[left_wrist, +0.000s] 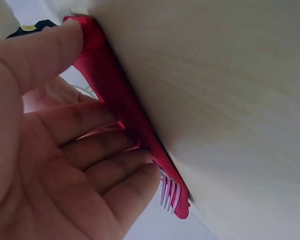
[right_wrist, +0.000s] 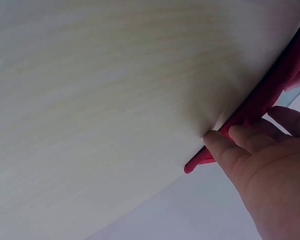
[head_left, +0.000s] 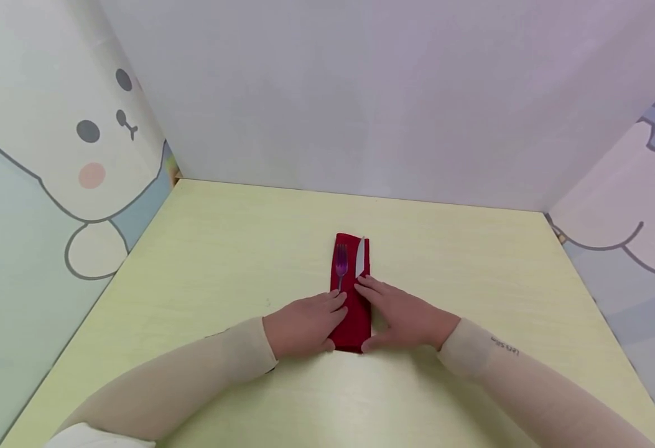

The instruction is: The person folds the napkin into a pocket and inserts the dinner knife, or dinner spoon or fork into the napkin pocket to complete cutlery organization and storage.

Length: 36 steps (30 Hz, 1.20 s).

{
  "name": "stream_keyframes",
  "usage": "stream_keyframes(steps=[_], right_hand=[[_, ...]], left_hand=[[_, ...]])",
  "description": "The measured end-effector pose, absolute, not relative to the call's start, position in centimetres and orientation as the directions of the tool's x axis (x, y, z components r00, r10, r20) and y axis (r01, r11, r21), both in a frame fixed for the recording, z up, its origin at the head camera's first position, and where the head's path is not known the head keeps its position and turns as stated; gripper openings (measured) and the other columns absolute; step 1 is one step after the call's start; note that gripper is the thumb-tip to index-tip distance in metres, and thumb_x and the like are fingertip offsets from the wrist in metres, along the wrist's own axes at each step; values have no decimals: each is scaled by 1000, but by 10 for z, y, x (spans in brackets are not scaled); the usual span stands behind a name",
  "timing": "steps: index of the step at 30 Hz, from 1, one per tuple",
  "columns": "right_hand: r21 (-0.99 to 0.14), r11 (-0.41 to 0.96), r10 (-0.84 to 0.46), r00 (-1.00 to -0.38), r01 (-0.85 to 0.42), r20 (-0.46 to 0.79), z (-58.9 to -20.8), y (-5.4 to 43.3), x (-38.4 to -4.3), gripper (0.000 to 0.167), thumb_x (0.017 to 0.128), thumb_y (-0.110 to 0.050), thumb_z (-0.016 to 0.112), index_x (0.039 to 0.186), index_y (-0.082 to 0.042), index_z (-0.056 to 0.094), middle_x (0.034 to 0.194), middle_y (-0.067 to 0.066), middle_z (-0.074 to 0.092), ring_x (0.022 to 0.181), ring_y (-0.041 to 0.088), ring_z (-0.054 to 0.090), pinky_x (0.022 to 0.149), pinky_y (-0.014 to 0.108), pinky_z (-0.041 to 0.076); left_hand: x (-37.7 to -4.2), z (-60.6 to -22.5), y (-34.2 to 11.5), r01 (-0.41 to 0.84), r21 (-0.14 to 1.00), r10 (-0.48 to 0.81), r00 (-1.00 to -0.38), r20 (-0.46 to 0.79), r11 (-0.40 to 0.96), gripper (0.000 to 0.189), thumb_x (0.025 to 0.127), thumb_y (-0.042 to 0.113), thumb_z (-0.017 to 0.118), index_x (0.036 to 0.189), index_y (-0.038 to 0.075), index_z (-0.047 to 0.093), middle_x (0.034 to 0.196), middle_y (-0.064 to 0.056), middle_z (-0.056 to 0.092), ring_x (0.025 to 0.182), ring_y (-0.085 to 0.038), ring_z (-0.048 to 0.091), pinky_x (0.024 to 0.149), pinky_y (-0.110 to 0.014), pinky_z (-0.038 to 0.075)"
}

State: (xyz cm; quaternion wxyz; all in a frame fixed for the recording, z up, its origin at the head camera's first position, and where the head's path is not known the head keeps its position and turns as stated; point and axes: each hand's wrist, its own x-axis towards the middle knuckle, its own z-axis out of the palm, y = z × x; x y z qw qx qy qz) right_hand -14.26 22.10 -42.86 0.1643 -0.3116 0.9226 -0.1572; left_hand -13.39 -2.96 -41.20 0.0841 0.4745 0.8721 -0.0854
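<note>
A folded red cloth napkin (head_left: pixel 353 326) lies lengthwise on the table, its narrow end pointing away from me. On its far half, a fork (head_left: pixel 341 260) with a purplish sheen lies on the left and a knife (head_left: pixel 360 258) with a pale blade on the right. My left hand (head_left: pixel 308 325) rests its fairly straight fingers on the napkin's left side, over the fork's handle. From the other side, my right hand (head_left: pixel 408 314) touches the right edge with spread fingers, near the lower end of the blade. Both handles are hidden. In the left wrist view the fork tines (left_wrist: pixel 170 192) show past the fingertips.
The pale yellow wooden table (head_left: pixel 237 242) extends around the napkin. A whitish curtain-like panel (head_left: pixel 327 99) stands along its back edge. Side panels with cartoon figures, such as the left panel (head_left: pixel 30 261), border the table.
</note>
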Motion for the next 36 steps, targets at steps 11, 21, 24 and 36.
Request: stream_keyframes(steps=[11, 21, 24, 36], right_hand=[[-288, 785, -610, -765, -549, -207, -426, 218, -132, 111, 83, -65, 77, 163, -8, 28, 171, 8, 16, 156, 31, 18, 120, 44, 32], [-67, 768, -639, -755, -637, -145, -425, 208, -108, 88, 97, -54, 66, 156, 5, 37, 164, 24, 30, 149, 40, 34, 117, 51, 36], [-38, 768, -638, -758, -640, -138, -428, 209, -112, 88, 98, -54, 65, 157, 5, 36, 165, 23, 29, 149, 39, 33, 117, 51, 36], [-92, 792, -610, -777, -603, -154, -430, 212, -133, 90, 97, -54, 65, 159, 2, 32, 166, 20, 26, 151, 37, 29, 119, 51, 31]], left_hand=[[-139, -419, -35, 845, -17, 820, -523, -234, 534, 73, 98, 47, 69, 155, 7, 47, 162, -11, 40, 152, -27, 31, 120, -33, 30], [-142, -419, -34, 841, -19, 813, -528, -245, 541, 72, 98, 45, 68, 156, 7, 46, 162, -12, 39, 153, -28, 29, 119, -32, 31], [-146, -419, -34, 841, -31, 812, -530, -246, 540, 72, 99, 44, 67, 156, 7, 44, 163, -12, 38, 154, -29, 27, 120, -33, 30], [-163, -418, -29, 806, 10, 779, -568, -267, 592, 75, 99, 43, 68, 159, 8, 40, 166, -11, 32, 155, -29, 23, 120, -36, 29]])
